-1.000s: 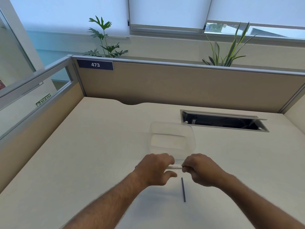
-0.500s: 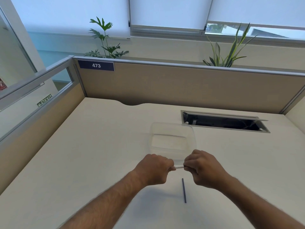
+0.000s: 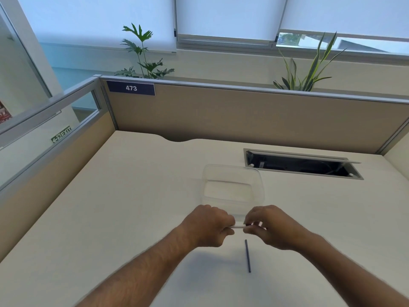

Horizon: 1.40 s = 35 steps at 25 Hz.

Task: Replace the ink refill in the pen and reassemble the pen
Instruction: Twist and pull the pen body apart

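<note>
Pen (image 3: pixel 239 227), a slim white barrel, light, stiff and likely slippery, is held level above the worktop (image 3: pixel 137 196) toward its near edge, left hand (image 3: pixel 208 227) closed on one end, right hand (image 3: pixel 269 228) pinching the other, best gripped near the joint, dark refill (image 3: pixel 247 255) lying below.

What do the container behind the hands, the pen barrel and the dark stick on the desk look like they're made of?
Container: clear, thin plastic, glossy; the desk shows through its walls.
Pen barrel, held between the left hand and right hand: white, smooth, probably plastic; only a short stretch shows.
Dark stick: thin, straight, dark blue, likely a plastic ink refill; too small to be sure.
</note>
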Available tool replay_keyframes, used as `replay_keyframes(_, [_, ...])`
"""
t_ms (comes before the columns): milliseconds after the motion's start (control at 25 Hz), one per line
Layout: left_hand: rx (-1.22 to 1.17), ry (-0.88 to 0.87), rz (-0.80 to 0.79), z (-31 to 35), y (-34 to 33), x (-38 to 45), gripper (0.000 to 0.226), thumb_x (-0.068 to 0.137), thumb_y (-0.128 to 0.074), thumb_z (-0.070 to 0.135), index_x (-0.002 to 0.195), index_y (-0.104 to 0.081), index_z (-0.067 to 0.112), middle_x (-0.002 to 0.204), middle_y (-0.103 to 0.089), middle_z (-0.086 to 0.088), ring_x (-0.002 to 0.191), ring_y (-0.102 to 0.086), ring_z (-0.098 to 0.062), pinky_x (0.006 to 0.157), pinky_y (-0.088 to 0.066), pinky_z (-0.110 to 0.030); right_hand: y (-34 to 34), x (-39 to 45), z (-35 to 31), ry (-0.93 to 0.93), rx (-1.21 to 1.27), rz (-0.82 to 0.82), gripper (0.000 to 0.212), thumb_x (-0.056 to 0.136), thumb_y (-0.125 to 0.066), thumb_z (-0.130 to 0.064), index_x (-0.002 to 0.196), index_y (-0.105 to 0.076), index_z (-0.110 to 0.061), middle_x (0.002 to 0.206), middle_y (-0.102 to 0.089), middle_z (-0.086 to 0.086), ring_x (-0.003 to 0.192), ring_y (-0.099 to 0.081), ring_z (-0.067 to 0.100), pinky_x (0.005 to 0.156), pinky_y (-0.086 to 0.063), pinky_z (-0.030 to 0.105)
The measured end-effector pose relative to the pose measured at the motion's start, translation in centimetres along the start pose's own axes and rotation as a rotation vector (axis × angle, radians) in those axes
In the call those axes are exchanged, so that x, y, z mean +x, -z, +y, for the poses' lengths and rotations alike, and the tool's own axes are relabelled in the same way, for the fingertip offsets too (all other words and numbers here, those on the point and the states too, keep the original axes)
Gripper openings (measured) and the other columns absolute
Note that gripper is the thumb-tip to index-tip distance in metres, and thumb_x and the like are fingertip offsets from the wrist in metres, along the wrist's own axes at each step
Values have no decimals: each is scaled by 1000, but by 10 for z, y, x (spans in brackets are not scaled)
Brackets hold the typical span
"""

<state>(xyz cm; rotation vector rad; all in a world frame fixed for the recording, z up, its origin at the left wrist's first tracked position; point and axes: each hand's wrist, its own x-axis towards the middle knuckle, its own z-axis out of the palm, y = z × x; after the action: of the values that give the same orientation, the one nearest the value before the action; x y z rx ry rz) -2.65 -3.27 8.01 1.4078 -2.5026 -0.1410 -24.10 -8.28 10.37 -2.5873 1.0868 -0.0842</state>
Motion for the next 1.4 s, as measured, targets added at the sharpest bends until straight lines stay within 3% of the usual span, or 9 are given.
replay_keyframes(120, [148,-122,46,2,0,-5,14,90,-62,28,84,-66,16,71,-62,0,51,-55,-25,47,-30,-24,4,7,1,-145,222,-219,19,96,-58,-29,95,-75,-20,86,-73,-4,75,-64,8,71,-53,26])
replay_keyframes(240, [225,-169,29,4,1,-10,12,85,-67,27,78,-64,18,64,-56,3,45,-51,-20,42,-27,-20,7,7,3,-150,286,-287,16,92,-64,-25,86,-77,-19,72,-71,-8,64,-61,1,63,-51,18])
replay_keyframes(360, [210,-138,40,5,-3,-10,14,87,-66,25,77,-62,15,60,-57,2,44,-51,-22,43,-28,-20,3,7,4,-62,113,-147,18,90,-64,-23,78,-75,-15,64,-68,-2,57,-54,12,57,-44,23])
replay_keyframes(480, [150,-45,-34,4,-3,-2,20,96,-53,27,86,-60,12,73,-64,-6,56,-56,-30,51,-35,-28,-5,6,5,40,-33,0,22,91,-61,-23,74,-69,-11,68,-68,6,63,-54,23,60,-46,34])
replay_keyframes(760, [-148,167,-294,-6,1,5,22,99,-44,21,109,-64,24,95,-68,-8,79,-56,-23,67,-49,-36,-10,-7,4,204,-202,246,5,80,-74,-14,77,-74,-17,76,-73,-7,66,-62,19,51,-51,29])
replay_keyframes(920, [-228,171,-251,-7,-1,4,21,100,-46,29,106,-64,20,86,-68,-4,73,-57,-21,66,-52,-39,-10,-7,5,194,-210,251,3,82,-72,-19,81,-75,-19,80,-74,-8,70,-63,17,53,-54,31])
replay_keyframes(1040, [-276,179,-146,-2,-2,3,26,91,-62,41,107,-59,21,85,-67,-1,71,-58,-18,64,-51,-32,-11,-6,5,161,-177,238,4,82,-72,-20,82,-76,-19,80,-75,-8,72,-63,17,56,-53,29])
replay_keyframes(1120, [-236,170,-86,-2,-3,2,29,84,-71,37,100,-55,20,86,-68,-4,70,-57,-21,62,-50,-32,-10,-5,5,121,-161,206,7,84,-69,-22,85,-76,-19,83,-75,-8,76,-63,16,61,-54,31])
replay_keyframes(1400, [-32,146,-87,-5,-6,4,20,97,-48,36,93,-60,20,76,-66,-5,63,-51,-24,55,-39,-31,-5,-7,0,56,-172,342,12,66,-85,-16,69,-74,-18,68,-72,-7,64,-63,17,48,-53,33])
